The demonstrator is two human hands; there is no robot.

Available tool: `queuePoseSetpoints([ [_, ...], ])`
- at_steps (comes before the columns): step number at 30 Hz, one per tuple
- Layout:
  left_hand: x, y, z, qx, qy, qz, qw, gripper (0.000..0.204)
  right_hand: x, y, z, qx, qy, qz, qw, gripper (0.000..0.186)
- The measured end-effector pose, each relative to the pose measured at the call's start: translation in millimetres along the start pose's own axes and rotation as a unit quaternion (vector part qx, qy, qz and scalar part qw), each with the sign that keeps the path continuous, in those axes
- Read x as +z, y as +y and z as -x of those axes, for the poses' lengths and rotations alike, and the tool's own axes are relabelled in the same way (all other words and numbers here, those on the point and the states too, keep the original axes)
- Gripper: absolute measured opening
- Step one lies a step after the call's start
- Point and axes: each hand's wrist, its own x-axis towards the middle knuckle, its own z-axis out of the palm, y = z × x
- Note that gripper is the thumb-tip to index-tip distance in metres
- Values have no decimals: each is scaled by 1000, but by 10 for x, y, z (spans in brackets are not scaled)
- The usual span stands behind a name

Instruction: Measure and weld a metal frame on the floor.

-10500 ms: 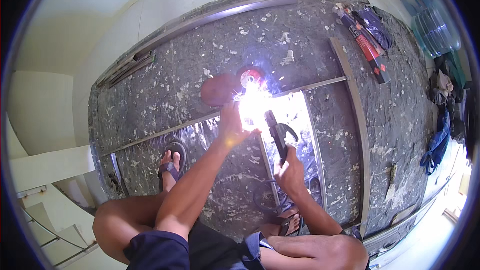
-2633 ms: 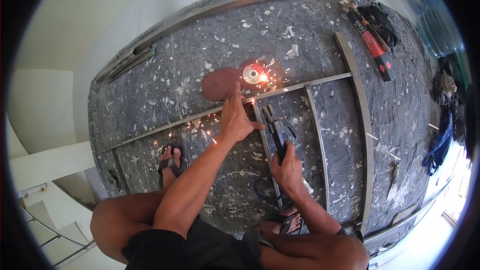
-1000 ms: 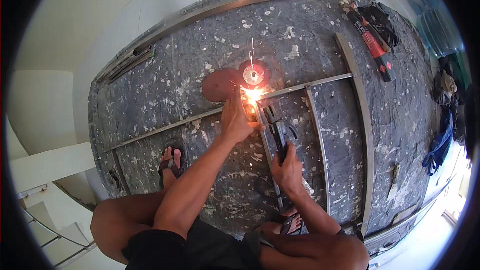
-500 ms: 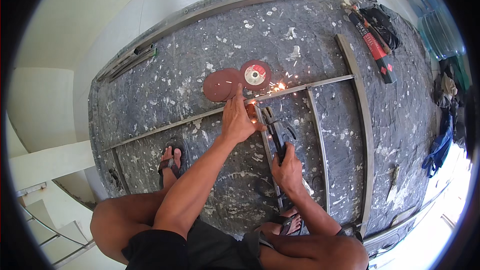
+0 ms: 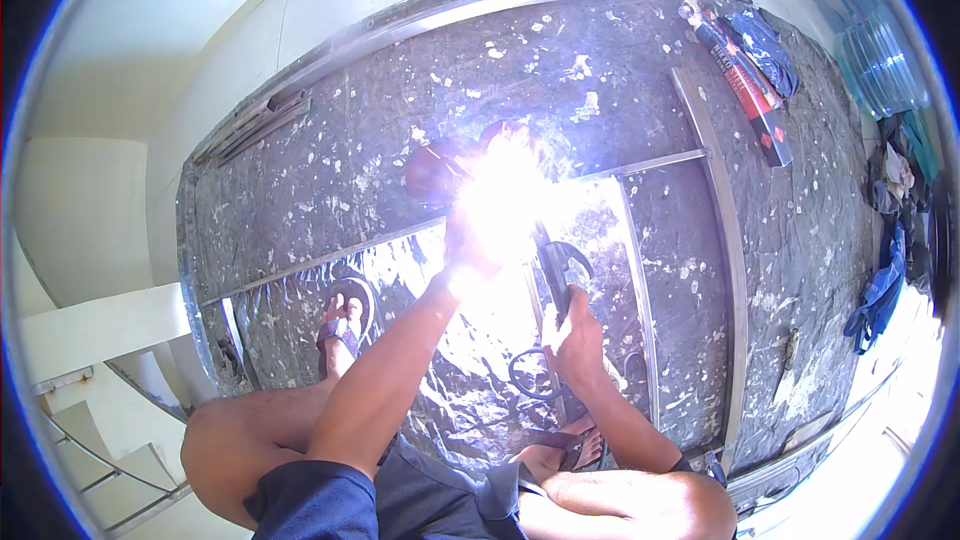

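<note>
A blinding white welding arc (image 5: pixel 505 190) burns at a joint of the metal frame (image 5: pixel 665 164). My right hand (image 5: pixel 578 342) is wrapped round the black handle of a welding electrode holder (image 5: pixel 556 278), its tip lost in the glare. My left hand (image 5: pixel 460 252) reaches in beside the arc from the near side; its fingers are washed out by light. Just beyond the arc lie brown abrasive discs (image 5: pixel 430 170), partly drowned in the brightness.
The frame's thick bar (image 5: pixel 722 240) runs along the right. A red-and-black box (image 5: pixel 748 95) lies at the far right near a clear plastic water bottle (image 5: pixel 880 65). Metal lengths (image 5: pixel 265 122) lie far left. My sandalled foot (image 5: pixel 340 325) stands inside the frame.
Small orange sparks have given way to a large white arc that lights up the whole scene. Both arms stay in nearly the same place.
</note>
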Motion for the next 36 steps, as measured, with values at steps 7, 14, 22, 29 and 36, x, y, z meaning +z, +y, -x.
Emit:
queuePoseSetpoints([
  [7, -59, -13, 127, 105, 45, -546, 830, 150, 19, -8, 18, 46, 22, 6, 999, 47],
  [14, -50, 10, 124, 100, 34, -533, 839, 152, -13, -32, -19, 66, -13, 17, 998, 47],
  [22, -62, -29, 128, 120, 42, -538, 833, 152, -7, -36, -33, 67, -23, 28, 997, 48],
  [29, -105, -25, 106, 79, 12, -522, 849, 146, 17, -47, -54, 65, -14, 21, 998, 43],
  [36, -63, 15, 116, 92, 30, -531, 842, 151, -36, -93, 27, 74, 9, 5, 997, 41],
])
